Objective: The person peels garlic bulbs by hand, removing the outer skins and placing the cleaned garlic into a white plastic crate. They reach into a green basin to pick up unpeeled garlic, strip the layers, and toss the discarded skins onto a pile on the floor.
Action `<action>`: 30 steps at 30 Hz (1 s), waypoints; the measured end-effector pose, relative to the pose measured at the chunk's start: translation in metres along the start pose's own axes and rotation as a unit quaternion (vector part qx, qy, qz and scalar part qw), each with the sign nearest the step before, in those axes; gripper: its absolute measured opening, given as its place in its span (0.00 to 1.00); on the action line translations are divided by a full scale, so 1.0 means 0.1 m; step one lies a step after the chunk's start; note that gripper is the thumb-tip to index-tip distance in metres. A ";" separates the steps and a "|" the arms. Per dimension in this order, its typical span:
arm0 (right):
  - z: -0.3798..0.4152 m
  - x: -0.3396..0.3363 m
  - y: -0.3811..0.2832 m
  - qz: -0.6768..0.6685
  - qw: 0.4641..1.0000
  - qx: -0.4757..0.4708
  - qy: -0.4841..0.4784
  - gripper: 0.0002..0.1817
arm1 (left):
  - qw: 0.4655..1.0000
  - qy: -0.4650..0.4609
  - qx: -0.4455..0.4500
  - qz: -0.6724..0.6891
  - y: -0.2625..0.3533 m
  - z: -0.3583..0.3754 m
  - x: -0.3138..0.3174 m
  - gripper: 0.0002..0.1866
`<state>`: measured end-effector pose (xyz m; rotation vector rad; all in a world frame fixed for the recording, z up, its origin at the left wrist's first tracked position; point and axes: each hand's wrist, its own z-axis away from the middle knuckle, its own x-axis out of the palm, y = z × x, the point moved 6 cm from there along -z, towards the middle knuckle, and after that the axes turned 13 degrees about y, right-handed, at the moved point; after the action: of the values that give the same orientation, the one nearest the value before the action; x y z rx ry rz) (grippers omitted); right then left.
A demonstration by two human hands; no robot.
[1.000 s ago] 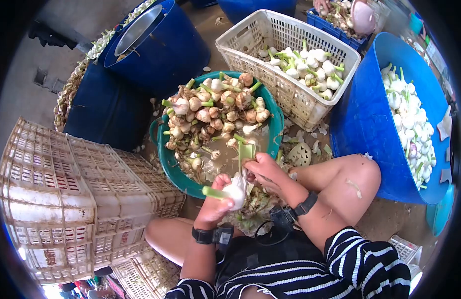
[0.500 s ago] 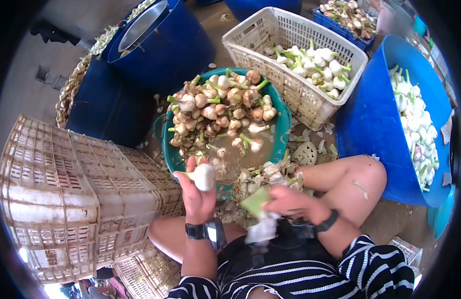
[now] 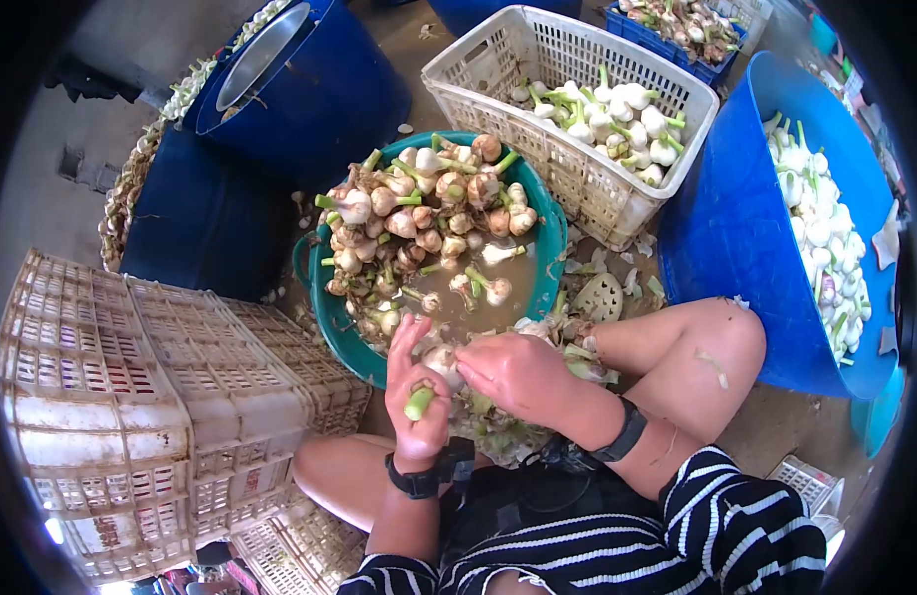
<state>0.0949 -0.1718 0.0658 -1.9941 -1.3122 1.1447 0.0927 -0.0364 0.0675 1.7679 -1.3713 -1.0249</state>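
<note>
My left hand (image 3: 419, 402) is wrapped round a garlic bulb (image 3: 441, 363), its cut green stem poking out between the fingers towards me. Pressed against the bulb from the right is my right hand (image 3: 513, 375), its fingers pinched together at the bulb's surface. Both hands are over the near rim of a green tub (image 3: 554, 268), which holds murky water and a heap of brownish, unpeeled garlic (image 3: 428, 220). Loose peelings (image 3: 498, 436) lie beneath the hands, close to my lap.
A white crate (image 3: 577, 169) of peeled garlic stands behind the tub. To the right is a blue barrel (image 3: 711, 228) with more white garlic. Stacked crates (image 3: 146, 397) rise at the left, and dark blue barrels (image 3: 205, 213) stand at the back left.
My left hand has turned and closed round the bulb. My right hand has dropped the green and white peel and moved up to the bulb. The view has shifted slightly.
</note>
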 end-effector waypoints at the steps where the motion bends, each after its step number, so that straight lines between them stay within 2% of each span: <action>1: 0.02 0.03 -0.02 0.026 0.998 -0.014 -0.056 0.07 | 1.000 -0.014 0.003 -0.012 0.03 -0.03 0.00 0.06; 2: 0.05 0.06 -0.03 0.052 0.992 -0.029 -0.112 0.07 | 1.000 -0.014 0.003 -0.012 0.04 -0.05 -0.03 0.06; 4: 0.09 0.02 -0.02 0.076 0.989 -0.045 -0.119 0.06 | 0.990 -0.141 -0.006 -0.028 0.05 -0.04 0.08 0.06; 6: 0.10 -0.01 -0.06 0.102 0.985 -0.065 -0.124 0.05 | 0.986 -0.162 -0.004 -0.030 0.09 -0.07 0.13 0.04; 8: 0.07 -0.09 -0.09 0.088 0.993 -0.039 -0.067 0.06 | 0.977 -0.203 0.014 -0.060 0.17 -0.07 0.23 0.02; 10: 0.11 -0.08 -0.05 0.088 0.992 -0.023 -0.082 0.06 | 0.974 -0.213 0.017 -0.071 0.18 -0.04 0.29 0.03; 12: 0.12 -0.07 0.07 0.091 0.991 -0.005 -0.094 0.06 | 0.980 -0.195 -0.033 -0.022 0.07 -0.01 0.27 0.03; 13: 0.13 -0.04 0.24 0.049 0.992 0.057 -0.100 0.06 | 0.975 -0.181 -0.107 0.077 -0.07 0.04 0.25 0.05; 14: 0.15 0.00 0.41 0.006 0.987 0.118 -0.107 0.07 | 0.974 -0.182 -0.107 0.077 -0.13 0.07 0.26 0.05; 15: 0.22 0.01 0.58 -0.045 0.969 0.209 -0.127 0.07 | 0.947 -0.114 -0.194 0.229 -0.21 0.08 0.23 0.06; 16: 0.31 -0.02 0.66 -0.048 0.969 0.206 -0.126 0.07 | 0.887 -0.042 -0.271 0.371 -0.27 0.08 0.20 0.08; 18: 0.71 0.13 0.69 0.061 0.917 0.112 -0.378 0.08 | 0.845 0.059 -0.320 0.424 -0.34 0.07 0.12 0.08; 19: 0.76 0.12 0.63 0.060 0.917 0.111 -0.379 0.08 | 0.851 0.090 -0.339 0.392 -0.36 0.08 0.08 0.07; 20: 0.73 0.04 0.55 0.092 0.940 0.066 -0.323 0.08 | 0.853 0.120 -0.357 0.361 -0.39 0.09 0.05 0.07; 21: 0.68 -0.06 0.46 0.124 0.956 0.023 -0.264 0.07 | 0.852 0.120 -0.358 0.361 -0.42 0.10 0.05 0.07; 22: 0.60 -0.08 0.37 0.125 0.956 0.026 -0.265 0.07 | 0.887 0.105 -0.322 0.313 -0.44 0.11 0.03 0.07; 23: 0.38 -0.14 0.25 0.080 0.977 0.070 -0.186 0.07 | 0.917 0.087 -0.285 0.264 -0.44 0.13 0.02 0.07; 24: 0.23 -0.17 0.18 0.036 0.988 0.111 -0.102 0.07 | 0.916 0.083 -0.288 0.266 -0.43 0.15 0.05 0.07; 25: 0.20 -0.11 0.14 0.039 0.988 0.113 -0.099 0.07 | 0.951 0.055 -0.225 0.203 -0.36 0.12 0.08 0.06; 27: 0.12 -0.09 0.01 0.064 0.996 0.037 -0.048 0.07 | 0.991 0.015 -0.116 0.060 -0.16 0.10 0.14 0.06; 30: 0.11 -0.03 0.01 0.092 0.991 0.029 -0.093 0.07 | 0.994 -0.040 -0.097 0.040 -0.10 0.07 0.13 0.06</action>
<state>0.0851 -0.1753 0.0602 -2.0402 -1.1864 1.4687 0.0924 -0.0476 0.0532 1.5337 -1.3314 -1.1545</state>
